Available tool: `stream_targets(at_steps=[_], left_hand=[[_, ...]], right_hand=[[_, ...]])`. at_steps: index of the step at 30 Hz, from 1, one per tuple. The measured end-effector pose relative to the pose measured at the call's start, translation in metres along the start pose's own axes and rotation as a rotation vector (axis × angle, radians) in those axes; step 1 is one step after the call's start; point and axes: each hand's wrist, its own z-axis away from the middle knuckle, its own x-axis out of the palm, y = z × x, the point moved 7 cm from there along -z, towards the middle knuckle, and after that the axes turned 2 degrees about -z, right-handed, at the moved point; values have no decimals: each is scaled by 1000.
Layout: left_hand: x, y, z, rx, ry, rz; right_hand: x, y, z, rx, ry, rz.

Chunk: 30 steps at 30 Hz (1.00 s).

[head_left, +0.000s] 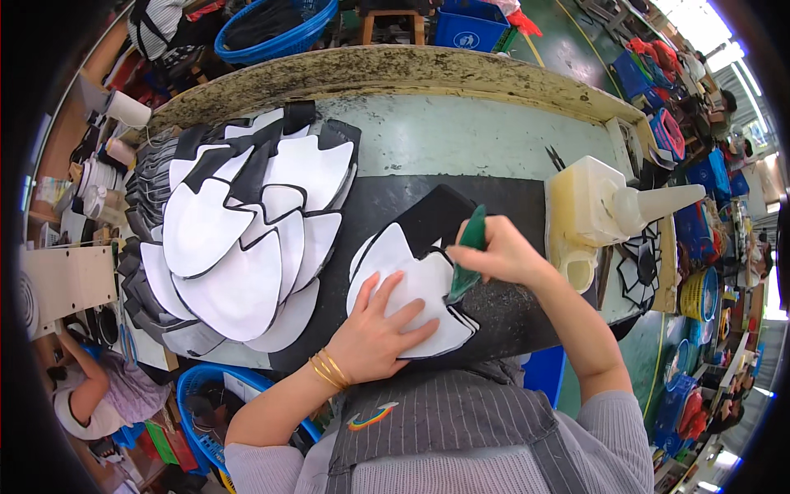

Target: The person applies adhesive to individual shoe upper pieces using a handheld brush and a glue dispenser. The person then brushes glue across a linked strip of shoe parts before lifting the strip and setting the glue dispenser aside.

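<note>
My left hand (377,331) lies with fingers spread on a white, black-edged cut piece (392,257), pressing it against the dark work mat (514,323). Similar pieces show beneath it, their edges layered at the lower right. A black strip (439,207) extends from the far side of this piece. My right hand (508,249) grips a flat green tool (471,239), whose lower tip meets the white piece's right edge; its exact kind is unclear. To the left rises a large overlapping pile of white and black pieces (230,288).
A squarish translucent bottle (588,198) with a long spout, holding yellowish liquid, stands right of the mat. Dark tweezers (555,157) lie beyond it. A worn raised ledge (395,70) borders the far table edge. At lower left are a blue basket (193,383) and another person (95,387).
</note>
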Motion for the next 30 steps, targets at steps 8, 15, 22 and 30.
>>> stream_targets(at_steps=[8, 15, 22, 30], left_hand=[[1, -2, 0, -3, 34, -43], [-1, 3, 5, 23, 70, -58], [-2, 2, 3, 46, 97, -17], [4, 8, 5, 36, 89, -43]], right_hand=[[-2, -6, 1, 16, 95, 6], [-3, 0, 28, 23, 136, -21], [24, 8, 77, -169, 252, 6], [24, 10, 92, -322, 407, 173]])
